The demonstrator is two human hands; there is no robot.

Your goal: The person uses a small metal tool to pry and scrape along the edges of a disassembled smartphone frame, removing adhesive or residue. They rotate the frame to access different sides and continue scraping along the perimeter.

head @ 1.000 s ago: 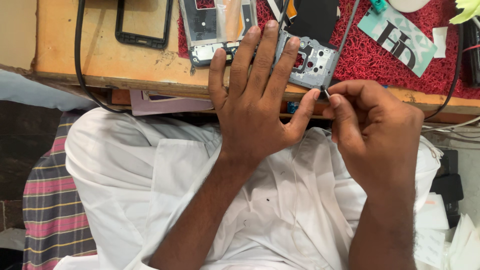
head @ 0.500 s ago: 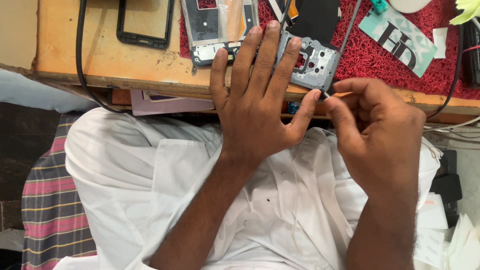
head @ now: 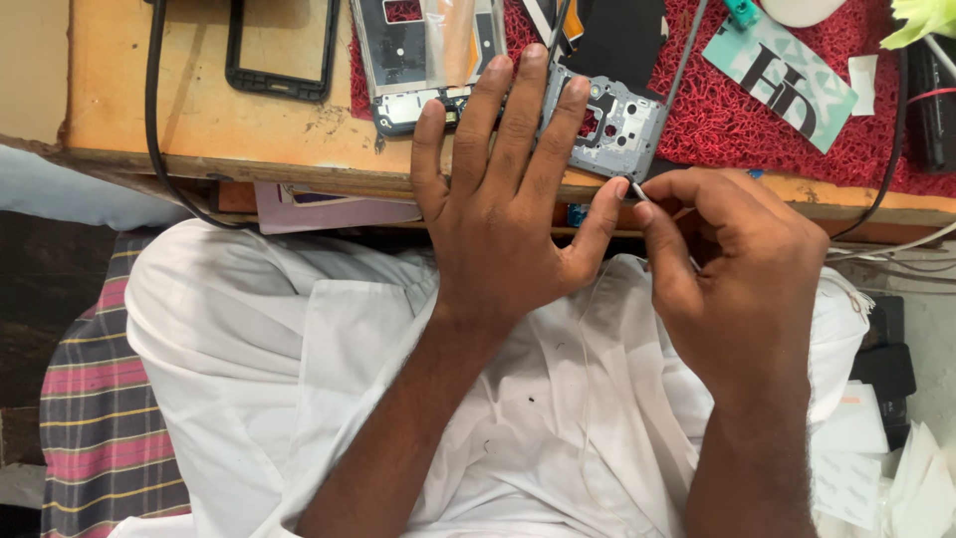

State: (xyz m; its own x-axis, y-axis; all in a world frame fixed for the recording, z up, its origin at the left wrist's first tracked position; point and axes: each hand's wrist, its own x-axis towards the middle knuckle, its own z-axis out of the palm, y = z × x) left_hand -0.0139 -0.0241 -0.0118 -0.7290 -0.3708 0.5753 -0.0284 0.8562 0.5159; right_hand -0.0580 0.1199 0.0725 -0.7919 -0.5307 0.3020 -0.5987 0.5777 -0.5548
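Hands meet at the table (head: 249, 139) edge: the left hand (head: 508, 199) lies spread flat, fingers pinning a grey phone frame (head: 617, 125); the right hand (head: 732, 264) is pinched shut on a thin metal tool (head: 637, 190) at the frame's 6 o'clock corner. Frame looks light, thin, likely bendable; best held by its edges.

— How does the left hand (head: 508, 214) lie?

— Flat, palm down, four fingers stretched forward and slightly spread, thumb angled out to the right. The bare forearm runs down and to the left.

— And the right hand (head: 732, 269)?

— Curled, knuckles up, thumb and forefinger pinched together at its upper left, just beside the left thumb's tip. Its wrist bends back towards the body.
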